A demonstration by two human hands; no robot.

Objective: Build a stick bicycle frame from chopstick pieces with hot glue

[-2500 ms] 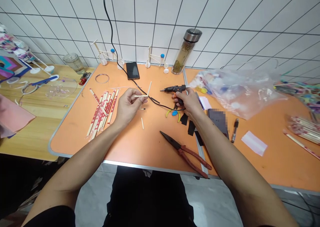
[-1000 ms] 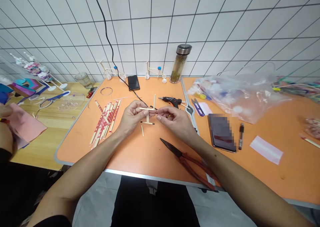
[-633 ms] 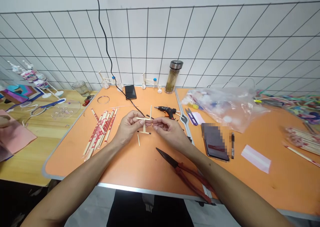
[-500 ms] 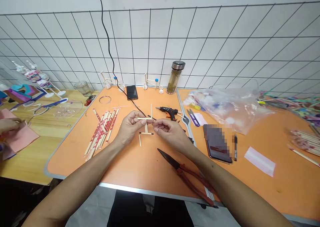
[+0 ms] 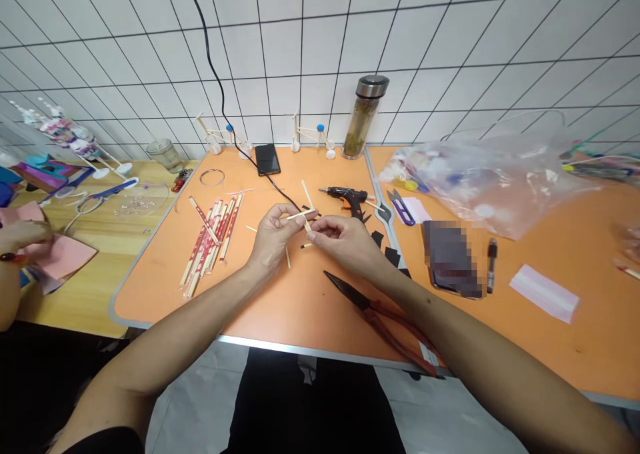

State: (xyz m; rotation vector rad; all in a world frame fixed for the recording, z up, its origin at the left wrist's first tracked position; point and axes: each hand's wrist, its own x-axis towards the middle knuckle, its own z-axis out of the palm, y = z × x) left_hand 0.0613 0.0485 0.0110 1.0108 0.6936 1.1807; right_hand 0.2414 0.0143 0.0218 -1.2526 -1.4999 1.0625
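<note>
Near the middle of the orange table (image 5: 280, 307), a small frame of glued wooden sticks (image 5: 307, 194) is held up between both hands. My left hand (image 5: 275, 237) pinches the frame from the left. The fingers of my right hand (image 5: 337, 237) are closed on its lower right part, with the fingertips close to those of my left hand. A dark-tipped stick end (image 5: 304, 245) shows below the fingers. Just behind lies a black glue gun (image 5: 350, 197). Long-nosed pliers (image 5: 370, 311) with red handles lie beside my right forearm.
Wrapped chopsticks (image 5: 210, 241) lie left; a black phone (image 5: 267, 159), small stick models (image 5: 313, 134) and a tea bottle (image 5: 365, 117) stand or lie behind. Purple snips (image 5: 401, 207), a plastic bag (image 5: 480, 181) and another phone (image 5: 453, 261) are right. Another person's hand (image 5: 30, 234) is far left.
My right hand has closed onto the stick frame, which has turned and tilted. The view has shifted downward. The other person's hand has moved over the pink paper.
</note>
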